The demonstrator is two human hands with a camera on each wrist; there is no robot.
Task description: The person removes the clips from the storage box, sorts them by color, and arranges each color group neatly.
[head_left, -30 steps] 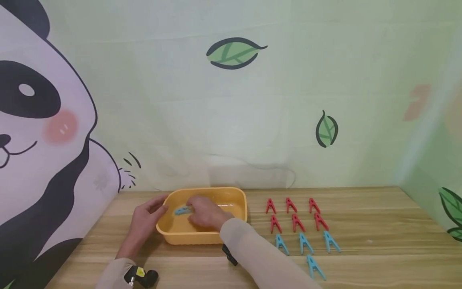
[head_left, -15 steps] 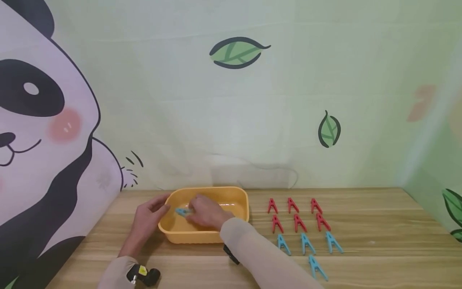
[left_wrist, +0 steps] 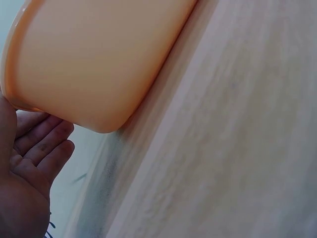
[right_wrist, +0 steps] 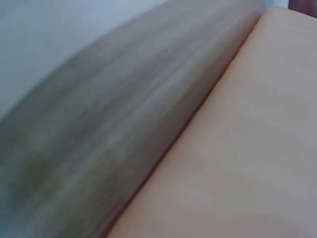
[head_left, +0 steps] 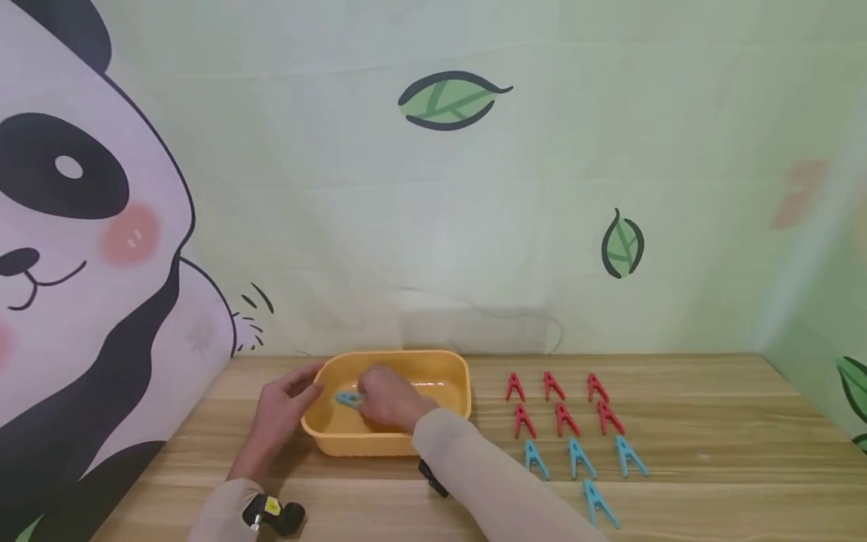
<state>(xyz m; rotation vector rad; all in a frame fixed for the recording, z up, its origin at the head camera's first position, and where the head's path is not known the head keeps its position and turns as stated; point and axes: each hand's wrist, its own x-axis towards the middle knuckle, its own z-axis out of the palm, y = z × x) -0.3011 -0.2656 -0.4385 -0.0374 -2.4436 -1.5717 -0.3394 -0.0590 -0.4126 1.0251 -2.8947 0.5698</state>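
Observation:
My left hand (head_left: 284, 410) holds the left end of a yellow plastic basin (head_left: 366, 444). In the left wrist view, the fingers of that left hand (left_wrist: 34, 158) lie against the outside of the basin (left_wrist: 94, 64), with the thumb side up at its rim. My right hand (head_left: 393, 399) reaches down into the basin and holds a light blue clothespin (head_left: 348, 399), whose free end points left. Part of this clothespin is hidden by the fingers. The right wrist view shows mostly the basin's outer wall (right_wrist: 237, 148), not the right hand's fingers.
Right of the basin, on the wooden table (head_left: 704, 421), lie two rows of red clothespins (head_left: 567, 420). Nearer are several blue clothespins (head_left: 581, 458), one (head_left: 599, 504) closest to the front. Behind hangs a pale green printed backdrop (head_left: 325, 188).
The view has shifted slightly, so everything sits a little further right. The clothespin in my right hand has turned a little inside the basin. My left hand stays at the rim.

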